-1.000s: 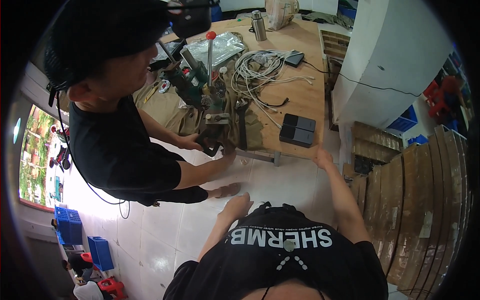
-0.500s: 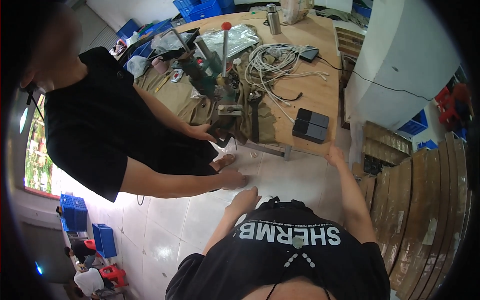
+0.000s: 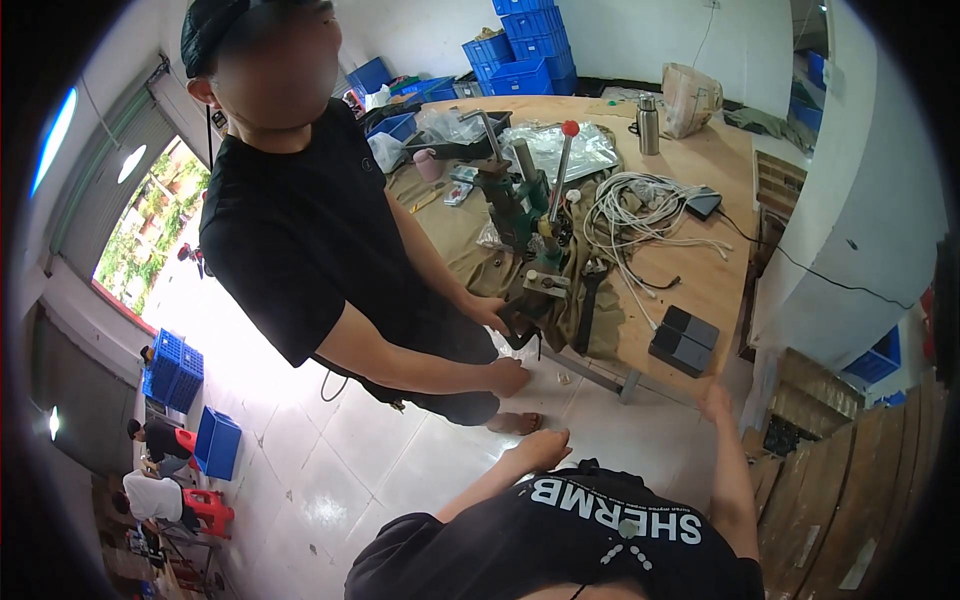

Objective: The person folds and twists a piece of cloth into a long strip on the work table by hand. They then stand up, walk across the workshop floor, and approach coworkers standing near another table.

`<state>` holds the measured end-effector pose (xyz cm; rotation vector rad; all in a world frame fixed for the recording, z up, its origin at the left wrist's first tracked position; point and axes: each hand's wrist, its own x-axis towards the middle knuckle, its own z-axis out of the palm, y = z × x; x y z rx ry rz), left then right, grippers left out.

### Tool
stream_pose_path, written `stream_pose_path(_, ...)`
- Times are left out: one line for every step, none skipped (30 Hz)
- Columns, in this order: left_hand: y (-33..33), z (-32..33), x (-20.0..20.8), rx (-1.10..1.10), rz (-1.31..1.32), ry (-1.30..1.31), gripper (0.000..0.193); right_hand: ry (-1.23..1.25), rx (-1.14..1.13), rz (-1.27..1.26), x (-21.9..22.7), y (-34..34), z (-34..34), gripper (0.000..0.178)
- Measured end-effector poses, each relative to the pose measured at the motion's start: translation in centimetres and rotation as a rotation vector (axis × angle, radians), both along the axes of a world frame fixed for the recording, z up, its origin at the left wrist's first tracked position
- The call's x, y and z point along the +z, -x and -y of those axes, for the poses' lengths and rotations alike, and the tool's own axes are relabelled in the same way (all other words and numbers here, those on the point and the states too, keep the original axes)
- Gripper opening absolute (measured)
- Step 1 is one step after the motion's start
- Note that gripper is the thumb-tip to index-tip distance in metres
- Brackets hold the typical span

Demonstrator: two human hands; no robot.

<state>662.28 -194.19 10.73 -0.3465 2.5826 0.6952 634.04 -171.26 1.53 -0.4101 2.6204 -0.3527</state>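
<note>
My right hand (image 3: 716, 398) is at the near right corner of the wooden table (image 3: 725, 290), its fingers bent against the edge. Just beyond it lies a dark grey two-part box (image 3: 684, 342) with a white cable plugged in. My left hand (image 3: 547, 449) is in front of my body, over the floor, its fingers curled together and nothing visible in it. Left of the table stands a co-worker in a black shirt (image 3: 290, 230). That person's hand (image 3: 490, 312) is at the front of a green hand-lever press (image 3: 515, 215), which has a red knob (image 3: 570, 128).
White cables (image 3: 630, 215), a black adapter (image 3: 704, 205), a wrench (image 3: 590, 305) and a steel flask (image 3: 648, 128) lie or stand on the table. Flattened cartons (image 3: 850, 490) lean at the right, near a white pillar (image 3: 850, 200). Blue crates (image 3: 530, 50) are stacked behind.
My view has tilted up and turned left, so the scene sits lower and further right. The co-worker's head now shows more fully. Both my hands keep about the same places.
</note>
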Motion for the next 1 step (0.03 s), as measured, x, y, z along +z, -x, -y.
stream_pose_path(0.09,-0.01,0.01,-0.001,0.008,0.012,0.029,-0.009,-0.003,0.020,-0.28,0.12,0.02,0.082)
